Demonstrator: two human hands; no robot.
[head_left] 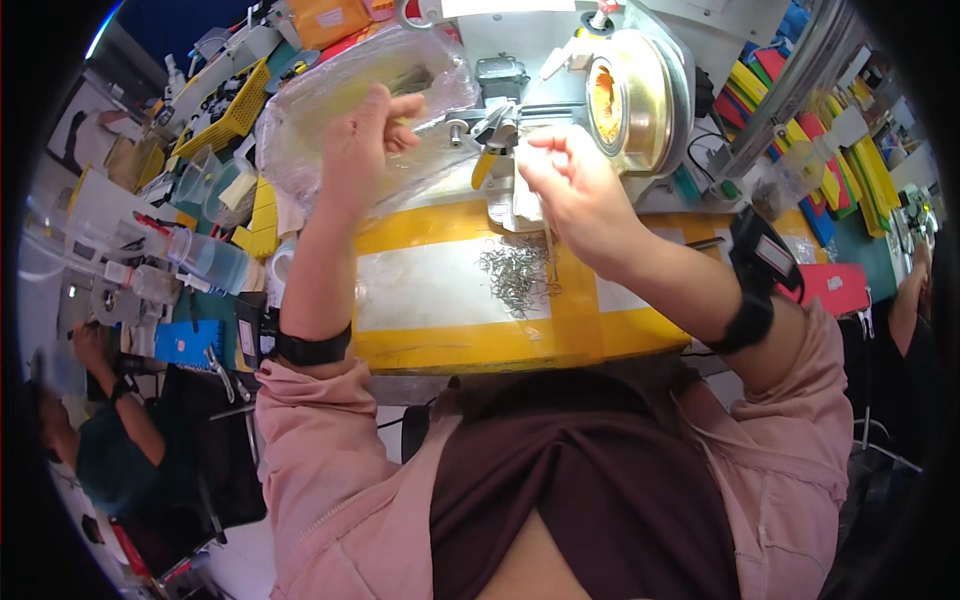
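Observation:
My left hand [362, 150] hovers over a tray wrapped in clear plastic [290, 140], fingers loosely bent and apart, with nothing visible in them. At the middle of a grey bench machine, my right hand [580, 190] has its fingers closed next to the metal clamp [497, 125]; what they hold, if anything, is too small to tell. A yellow-handled lever [484, 168] hangs from that clamp. To the right of it stands a large round wheel [640, 100] with a shiny rim and an orange centre. Below my hands, a pile of small metal pieces [515, 275] lies on a white sheet [415, 285].
Yellow tape [450, 350] borders the work surface. A yellow basket [225, 115], clear cups and a blue pad [190, 342] crowd the left. Coloured folders [850, 180] and a red pad [833, 287] are at right. A person [120, 440] sits at left; another's arm [908, 300] shows at right.

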